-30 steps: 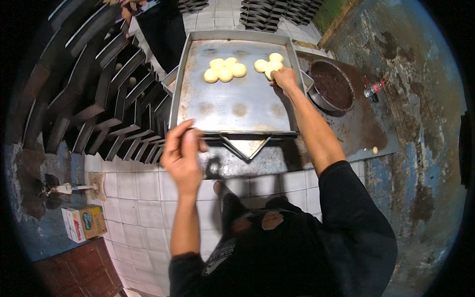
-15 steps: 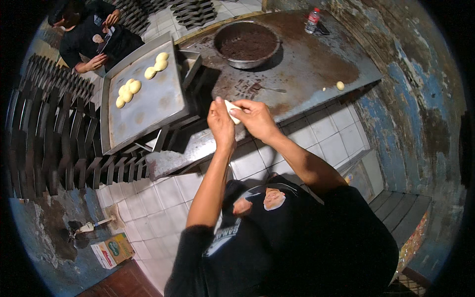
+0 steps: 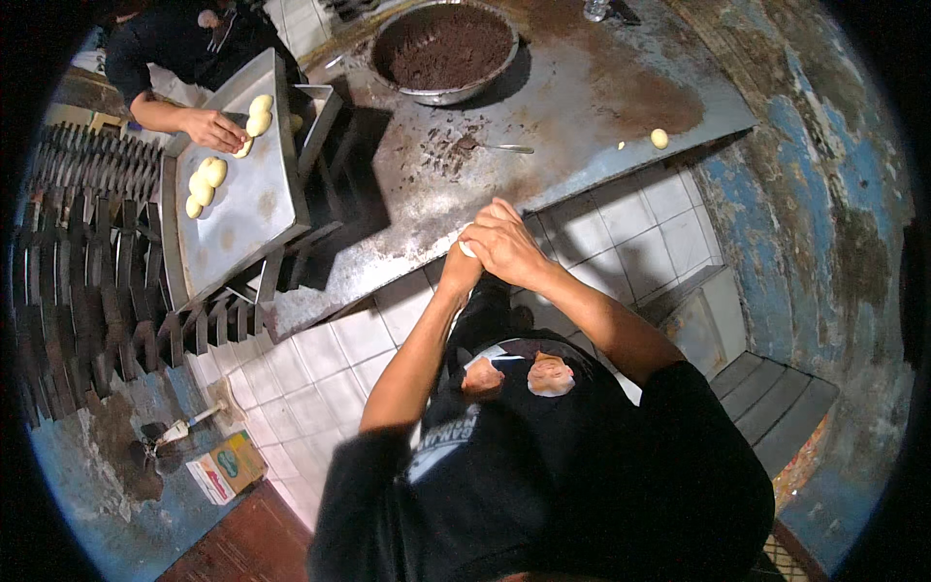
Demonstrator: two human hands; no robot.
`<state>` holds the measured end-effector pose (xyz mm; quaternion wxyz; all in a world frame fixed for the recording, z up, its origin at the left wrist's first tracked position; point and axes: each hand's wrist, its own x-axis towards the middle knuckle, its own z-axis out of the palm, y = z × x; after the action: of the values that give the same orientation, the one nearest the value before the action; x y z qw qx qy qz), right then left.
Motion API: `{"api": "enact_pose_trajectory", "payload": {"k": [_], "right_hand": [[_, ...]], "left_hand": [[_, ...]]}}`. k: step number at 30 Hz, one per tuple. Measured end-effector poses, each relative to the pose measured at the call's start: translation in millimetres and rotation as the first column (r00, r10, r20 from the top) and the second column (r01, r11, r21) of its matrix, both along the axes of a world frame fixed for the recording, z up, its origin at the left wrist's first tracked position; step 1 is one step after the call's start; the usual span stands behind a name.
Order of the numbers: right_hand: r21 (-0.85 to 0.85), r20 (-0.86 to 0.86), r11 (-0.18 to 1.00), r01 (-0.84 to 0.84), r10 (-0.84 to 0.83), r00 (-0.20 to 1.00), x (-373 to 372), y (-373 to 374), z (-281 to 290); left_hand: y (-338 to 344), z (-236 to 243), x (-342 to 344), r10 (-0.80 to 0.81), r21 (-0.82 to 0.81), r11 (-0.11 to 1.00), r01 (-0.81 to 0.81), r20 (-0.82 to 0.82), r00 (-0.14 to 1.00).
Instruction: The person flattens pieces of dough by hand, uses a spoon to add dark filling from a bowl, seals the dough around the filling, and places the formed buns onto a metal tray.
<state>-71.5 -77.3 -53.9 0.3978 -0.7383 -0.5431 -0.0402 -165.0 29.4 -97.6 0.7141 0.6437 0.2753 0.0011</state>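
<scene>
Dough [image 3: 468, 249], pale and soft-looking, shows as a sliver between my palms at the front edge of the worn metal desk [image 3: 582, 107]. Half a second ago more of it lay exposed between my fingers; now my right hand [image 3: 505, 244] folds over it, fingers bent, and my left hand [image 3: 463, 269] cups it from below, largely hidden. Both look closed around the piece, how tightly I cannot tell; I judge it is being shaped. To my left, a co-worker's hand [image 3: 215, 131] has come down onto the tray [image 3: 233, 238], touching one of its smooth, rounded yellow dough balls [image 3: 258, 114]. Beyond my hands, a dull spoon [image 3: 509, 148] lies by scattered dark crumbs, short of a round metal bowl [image 3: 436, 96] of coarse brown filling [image 3: 446, 48]. One stray ball [image 3: 659, 139] rests near the desk's right edge.
</scene>
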Motion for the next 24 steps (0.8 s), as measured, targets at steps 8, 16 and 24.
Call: {"api": "enact_pose_trajectory", "payload": {"k": [8,16,24], "right_hand": [[-0.520,0.176,0.781,0.346,-0.299,0.938,187.6,45.5,-140.5],[-0.589,-0.334,0.784,-0.198,-0.012,0.943,199.8,71.3,-100.4],[-0.772,-0.014,0.634,-0.049,0.060,0.998,329.7,196.8,-4.3]], "left_hand": [[70.0,25.1,69.4,0.105,-0.134,0.988,-0.074,0.237,0.966],[170.2,62.8,134.0,0.224,-0.061,0.974,-0.217,0.138,0.965],[228.5,49.7,185.6,0.265,0.163,0.945,-0.283,0.124,0.956]]}}
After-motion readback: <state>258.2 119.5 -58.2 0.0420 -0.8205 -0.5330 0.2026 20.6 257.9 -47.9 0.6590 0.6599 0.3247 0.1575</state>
